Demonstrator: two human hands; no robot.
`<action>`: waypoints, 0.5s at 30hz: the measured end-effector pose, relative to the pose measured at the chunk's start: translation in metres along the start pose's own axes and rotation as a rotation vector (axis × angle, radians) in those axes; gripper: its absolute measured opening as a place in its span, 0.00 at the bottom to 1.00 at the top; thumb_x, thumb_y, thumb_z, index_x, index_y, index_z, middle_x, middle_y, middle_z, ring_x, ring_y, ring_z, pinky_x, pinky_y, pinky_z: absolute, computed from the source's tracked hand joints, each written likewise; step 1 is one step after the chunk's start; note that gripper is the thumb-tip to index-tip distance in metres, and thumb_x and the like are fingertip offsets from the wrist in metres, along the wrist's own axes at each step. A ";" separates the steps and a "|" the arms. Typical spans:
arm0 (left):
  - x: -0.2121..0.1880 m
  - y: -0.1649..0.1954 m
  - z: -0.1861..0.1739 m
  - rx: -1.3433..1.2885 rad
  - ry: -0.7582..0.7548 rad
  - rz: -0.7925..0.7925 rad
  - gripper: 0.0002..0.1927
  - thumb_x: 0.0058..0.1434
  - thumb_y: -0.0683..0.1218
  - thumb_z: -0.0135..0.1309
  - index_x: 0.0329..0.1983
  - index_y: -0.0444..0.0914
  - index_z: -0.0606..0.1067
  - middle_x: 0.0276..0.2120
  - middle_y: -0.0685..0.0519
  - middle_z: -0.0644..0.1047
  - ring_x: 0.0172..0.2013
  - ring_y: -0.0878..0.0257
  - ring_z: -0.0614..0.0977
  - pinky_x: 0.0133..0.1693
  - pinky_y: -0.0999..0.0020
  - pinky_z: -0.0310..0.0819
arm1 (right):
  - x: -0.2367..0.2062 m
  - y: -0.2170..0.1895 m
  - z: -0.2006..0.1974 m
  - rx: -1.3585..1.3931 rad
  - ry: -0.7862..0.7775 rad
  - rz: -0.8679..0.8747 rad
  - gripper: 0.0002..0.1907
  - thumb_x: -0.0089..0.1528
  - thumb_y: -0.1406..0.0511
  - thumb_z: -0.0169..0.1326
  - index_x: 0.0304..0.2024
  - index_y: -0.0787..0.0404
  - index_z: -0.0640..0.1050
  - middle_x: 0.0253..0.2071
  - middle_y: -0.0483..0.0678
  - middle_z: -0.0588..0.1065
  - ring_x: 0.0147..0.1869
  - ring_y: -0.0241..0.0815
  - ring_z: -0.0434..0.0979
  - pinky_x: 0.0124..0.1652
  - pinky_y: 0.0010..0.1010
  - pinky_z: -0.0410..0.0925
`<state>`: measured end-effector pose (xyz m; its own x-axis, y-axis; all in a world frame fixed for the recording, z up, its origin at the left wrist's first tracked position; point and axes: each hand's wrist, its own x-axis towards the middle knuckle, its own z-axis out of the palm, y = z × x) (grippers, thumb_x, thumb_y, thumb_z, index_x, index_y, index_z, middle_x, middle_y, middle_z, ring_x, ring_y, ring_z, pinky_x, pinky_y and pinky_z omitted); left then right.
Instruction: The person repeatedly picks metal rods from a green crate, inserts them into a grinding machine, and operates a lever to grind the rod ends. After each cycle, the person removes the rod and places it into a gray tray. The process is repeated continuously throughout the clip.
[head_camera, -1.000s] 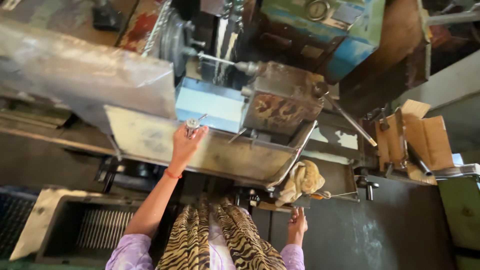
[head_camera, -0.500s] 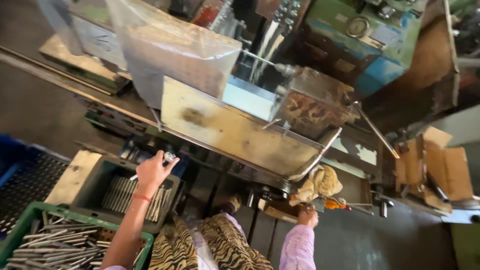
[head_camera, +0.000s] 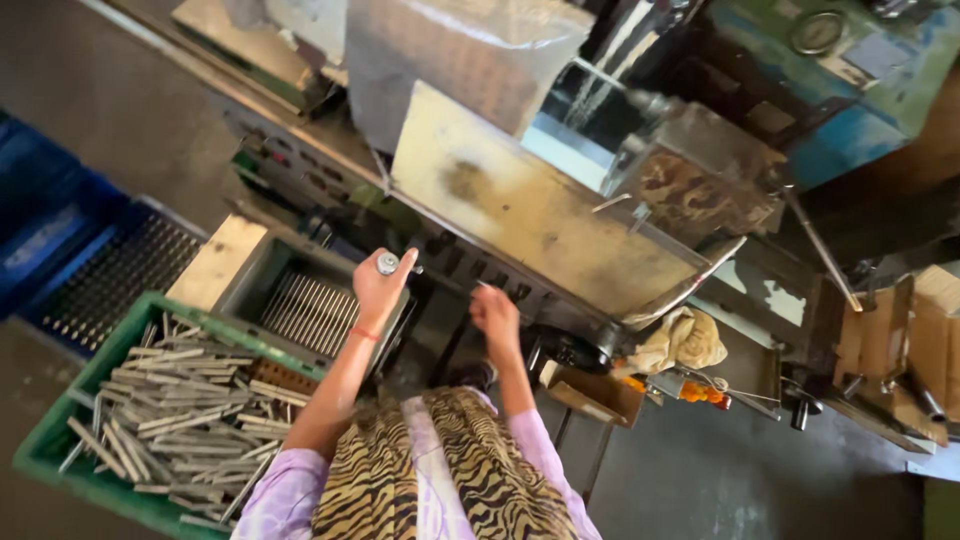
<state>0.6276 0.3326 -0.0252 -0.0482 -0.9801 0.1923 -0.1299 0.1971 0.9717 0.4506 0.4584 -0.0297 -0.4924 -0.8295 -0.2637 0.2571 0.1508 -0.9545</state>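
Note:
My left hand (head_camera: 378, 292), with a red thread at the wrist, is shut on a short round metal piece (head_camera: 388, 263) and holds it above the grey metal bin (head_camera: 225, 262) of finished rods. My right hand (head_camera: 497, 316) is raised close to the dark front of the lathe-like machine (head_camera: 700, 190), just under its slanted metal splash tray (head_camera: 530, 215). Its fingers are curled; whether they grip anything is hidden. A striped garment with lilac sleeves fills the bottom of the view.
A green crate (head_camera: 60, 440) with several loose metal rods sits low on the left, beside a blue crate (head_camera: 60, 230). A plastic sheet (head_camera: 470, 50) covers the machine top. A crumpled rag (head_camera: 685, 340) and cardboard boxes (head_camera: 920, 340) lie to the right.
The view has swung left and down. My left hand came down from the splash tray to the grey bin with the metal piece. My right hand rose from beside the rag to the machine front.

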 end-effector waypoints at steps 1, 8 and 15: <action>-0.004 0.000 -0.002 -0.136 0.009 -0.068 0.26 0.65 0.51 0.65 0.18 0.38 0.66 0.17 0.63 0.64 0.22 0.73 0.61 0.23 0.69 0.53 | 0.002 -0.003 0.027 0.001 -0.158 -0.087 0.17 0.71 0.54 0.46 0.42 0.60 0.78 0.24 0.39 0.69 0.24 0.27 0.63 0.25 0.20 0.57; -0.013 -0.005 -0.034 -0.371 0.125 -0.198 0.25 0.66 0.47 0.62 0.17 0.42 0.63 0.18 0.66 0.62 0.22 0.77 0.59 0.22 0.72 0.50 | -0.006 -0.016 0.119 -0.061 -0.378 -0.220 0.16 0.74 0.56 0.46 0.36 0.60 0.71 0.23 0.36 0.61 0.23 0.26 0.56 0.23 0.21 0.52; -0.028 -0.003 -0.066 -0.384 0.234 -0.062 0.24 0.66 0.48 0.63 0.19 0.41 0.63 0.19 0.66 0.62 0.24 0.76 0.59 0.23 0.72 0.52 | -0.016 -0.008 0.143 -0.261 -0.356 -0.142 0.18 0.73 0.54 0.44 0.35 0.58 0.72 0.19 0.36 0.61 0.19 0.26 0.59 0.20 0.22 0.55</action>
<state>0.6947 0.3577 -0.0243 0.1790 -0.9771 0.1154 0.2534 0.1592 0.9542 0.5757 0.3931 0.0018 -0.1793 -0.9780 -0.1069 -0.0327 0.1145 -0.9929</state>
